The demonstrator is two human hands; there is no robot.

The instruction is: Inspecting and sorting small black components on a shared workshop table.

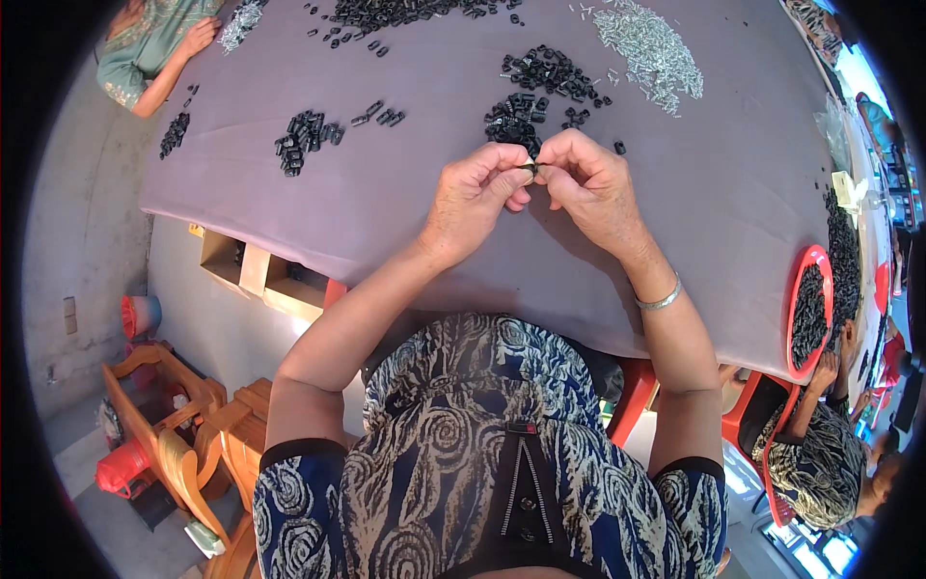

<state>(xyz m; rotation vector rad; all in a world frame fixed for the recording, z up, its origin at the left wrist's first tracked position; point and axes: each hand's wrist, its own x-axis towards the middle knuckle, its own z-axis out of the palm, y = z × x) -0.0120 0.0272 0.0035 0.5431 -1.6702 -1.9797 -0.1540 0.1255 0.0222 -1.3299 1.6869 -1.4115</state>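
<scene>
Both hands meet over the table, fingertips almost touching. My left hand (479, 198) pinches a small black piece (529, 168) between thumb and index finger. My right hand (590, 188) is closed at the same spot, thumb against index finger; whatever it grips is too small to make out. Just beyond the fingertips lies a heap of small black cylindrical parts (516, 118), with another black heap (548, 72) behind it. Farther right is a spread pile of small silver pins (651, 60). A cluster of black parts (304, 140) lies to the left.
A purple-grey cloth (405, 183) covers the table. A red tray of black parts (810, 309) stands at the right edge, beside another person (815, 454). Someone else's hand (201, 37) rests at the far left. Below the left edge are an open cardboard box (256, 270) and wooden chairs (183, 425).
</scene>
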